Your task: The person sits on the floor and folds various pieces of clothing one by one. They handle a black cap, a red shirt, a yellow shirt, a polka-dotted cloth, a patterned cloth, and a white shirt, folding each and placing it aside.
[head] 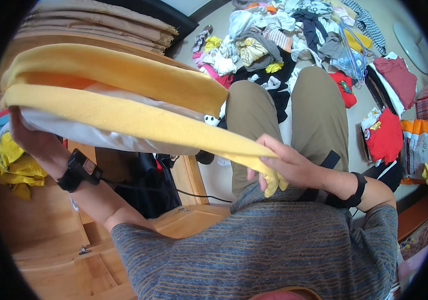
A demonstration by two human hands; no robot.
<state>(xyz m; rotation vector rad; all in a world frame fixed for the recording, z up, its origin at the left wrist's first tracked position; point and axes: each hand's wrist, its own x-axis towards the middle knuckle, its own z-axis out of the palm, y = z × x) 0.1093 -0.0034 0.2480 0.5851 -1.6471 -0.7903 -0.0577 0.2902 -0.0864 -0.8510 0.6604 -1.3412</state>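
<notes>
A long yellow-and-white garment [131,118] is stretched across the view in front of me. My right hand [285,161] grips its narrow yellow end above my lap, the tip hanging below the fingers. At the far left my left hand [20,125] holds up the other end; the cloth hides its fingers. A second yellow length of the cloth [124,73] runs behind the nearer one, with white fabric [97,129] showing between and below them.
A large heap of mixed clothes [270,41] covers the floor beyond my knees. Folded clothes [396,82] and a red garment [384,137] lie right, beside an orange bag [422,146]. An open wooden cabinet [48,225] stands left, holding yellow clothing [17,161]. A cable [184,193] trails from my left wrist.
</notes>
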